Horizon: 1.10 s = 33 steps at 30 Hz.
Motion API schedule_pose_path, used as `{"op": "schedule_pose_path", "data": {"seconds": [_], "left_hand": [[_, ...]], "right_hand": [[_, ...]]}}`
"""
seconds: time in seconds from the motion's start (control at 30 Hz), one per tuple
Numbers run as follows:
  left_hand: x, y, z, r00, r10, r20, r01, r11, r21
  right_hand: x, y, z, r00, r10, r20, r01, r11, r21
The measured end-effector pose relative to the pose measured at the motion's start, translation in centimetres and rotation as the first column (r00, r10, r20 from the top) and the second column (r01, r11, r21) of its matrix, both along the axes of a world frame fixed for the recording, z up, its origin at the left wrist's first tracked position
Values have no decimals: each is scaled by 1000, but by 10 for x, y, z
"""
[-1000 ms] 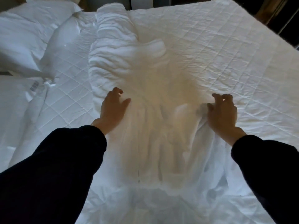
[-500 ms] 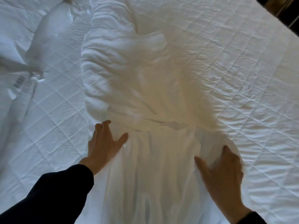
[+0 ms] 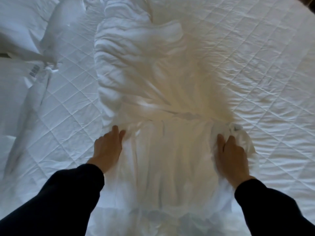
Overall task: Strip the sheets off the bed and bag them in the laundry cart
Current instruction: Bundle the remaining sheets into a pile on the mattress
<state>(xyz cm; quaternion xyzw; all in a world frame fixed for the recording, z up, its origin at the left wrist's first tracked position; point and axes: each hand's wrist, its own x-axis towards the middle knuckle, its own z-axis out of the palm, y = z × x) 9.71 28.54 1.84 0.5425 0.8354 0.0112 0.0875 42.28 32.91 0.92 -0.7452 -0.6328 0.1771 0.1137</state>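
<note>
A white sheet (image 3: 153, 68) lies bunched in a long rumpled heap down the middle of the quilted mattress pad (image 3: 255, 65). My left hand (image 3: 108, 149) rests on the sheet's left edge, its fingertips pinching a fold. My right hand (image 3: 231, 155) grips a gathered wad of the sheet at its right edge. Between my hands the sheet is drawn into lengthwise pleats that run down toward me. No laundry cart shows in this view.
White pillows (image 3: 22, 28) and a duvet with a label (image 3: 35, 71) lie crumpled at the left side of the bed. Bare quilted pad spreads to the right. A dark sliver of the room shows at the top right corner (image 3: 308, 4).
Both hands have closed on the sheet's edges; the right one now clutches a bunched wad. The view has shifted slightly, and the heap has gathered closer to my hands.
</note>
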Motion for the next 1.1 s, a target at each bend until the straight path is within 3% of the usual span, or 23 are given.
{"op": "schedule_pose_path", "data": {"seconds": [0.13,0.23,0.33,0.43,0.53,0.63,0.7,0.77,0.93,1.0,1.1], "left_hand": [[-30,11,10,997,-33,-70,31,999,-35],[-46,21,14,976,-113,-186,80,981,-175],[-42,30,12,991,-120,-66,117,992,-49],[-38,31,7,988,55,147,-61,997,38],[-23,17,0,982,125,141,-133,990,46],[3,1,-1,966,163,201,-173,984,32],[19,-7,-3,994,71,88,-77,995,66],[36,-16,-3,995,-100,9,98,986,132],[102,-52,12,861,-500,95,500,866,30],[126,-69,8,809,-584,63,586,810,-17],[137,-79,-6,785,-620,-2,620,784,-18]], "right_hand": [[18,13,10,981,59,187,-94,978,185],[31,28,15,969,59,240,-99,983,156],[37,33,9,965,72,250,-100,989,104],[36,18,-4,967,36,251,-62,994,95],[26,3,-9,975,-48,218,13,987,159],[13,-15,-8,948,-138,288,75,973,219],[6,-35,-11,943,-154,296,82,966,244],[3,-56,-12,959,-194,207,135,953,270],[2,-107,-6,965,-257,-54,263,954,144],[6,-118,-1,942,-262,-208,277,960,48],[19,-114,7,927,-259,-271,267,964,-7]]}}
